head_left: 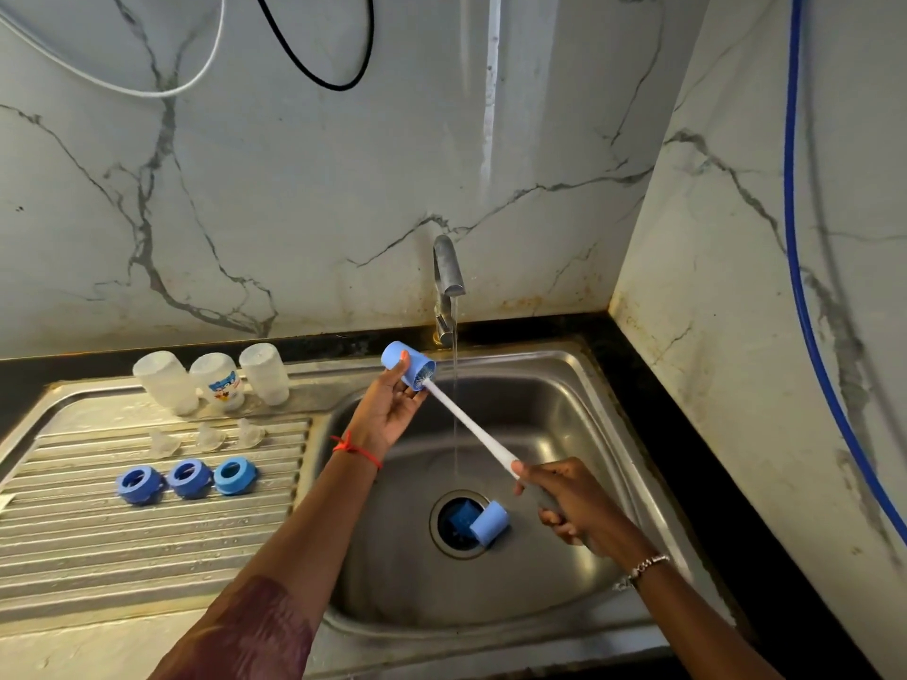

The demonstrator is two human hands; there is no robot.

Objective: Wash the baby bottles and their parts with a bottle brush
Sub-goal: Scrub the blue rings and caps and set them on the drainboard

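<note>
Left hand (387, 414) pinches blue cap (408, 369) near sink (564, 409) back edge, right hand (564, 498) fisted round brush (471, 424) handle, hiding its end; bristles mostly buried in cap.

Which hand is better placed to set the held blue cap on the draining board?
Left hand: it grips the light blue plastic cap, and the ribbed steel draining board lies to its left; the right hand holds the white bottle brush.

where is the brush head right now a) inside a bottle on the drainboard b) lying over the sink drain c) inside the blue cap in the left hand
c: the bristles sit inside the blue cap held by the left hand, the right hand gripping the brush handle.
</note>
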